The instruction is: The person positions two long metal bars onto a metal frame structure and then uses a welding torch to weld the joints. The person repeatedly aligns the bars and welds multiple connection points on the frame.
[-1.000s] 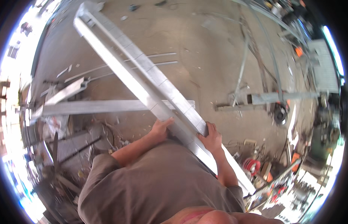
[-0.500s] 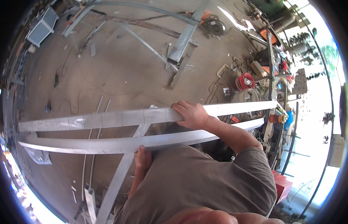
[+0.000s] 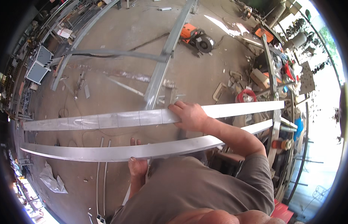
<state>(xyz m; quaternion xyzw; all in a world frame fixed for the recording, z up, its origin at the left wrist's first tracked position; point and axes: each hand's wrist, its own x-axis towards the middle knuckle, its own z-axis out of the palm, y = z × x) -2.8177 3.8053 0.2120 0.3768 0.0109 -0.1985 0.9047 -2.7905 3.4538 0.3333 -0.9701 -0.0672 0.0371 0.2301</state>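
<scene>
Two long, pale metal bars run side by side across my front. On the far bar (image 3: 125, 118), thin dark lines cross the top face at intervals. The near bar (image 3: 174, 146) looks curved, though the lens bends edges too. My right hand (image 3: 191, 116) grips the far bar near its middle, fingers over its far edge. Close to my body, my left hand (image 3: 138, 167) is wrapped around the near bar: the thumb lies at the near edge and fingertips show past the far edge. A gap separates the bars.
Beyond the bars stands a grey metal frame (image 3: 168, 52). An orange machine with a dark wheel (image 3: 204, 43) sits behind it. To the right, a cluttered rack (image 3: 273, 82) stands by a red bucket (image 3: 245, 96). Two thin rods (image 3: 100, 175) and a plastic sheet (image 3: 52, 180) lie at left.
My view has shifted, bringing the frame and orange machine into fuller sight. The gap between the bars is wider at the left. Fingertips of my left hand now show beyond the near bar.
</scene>
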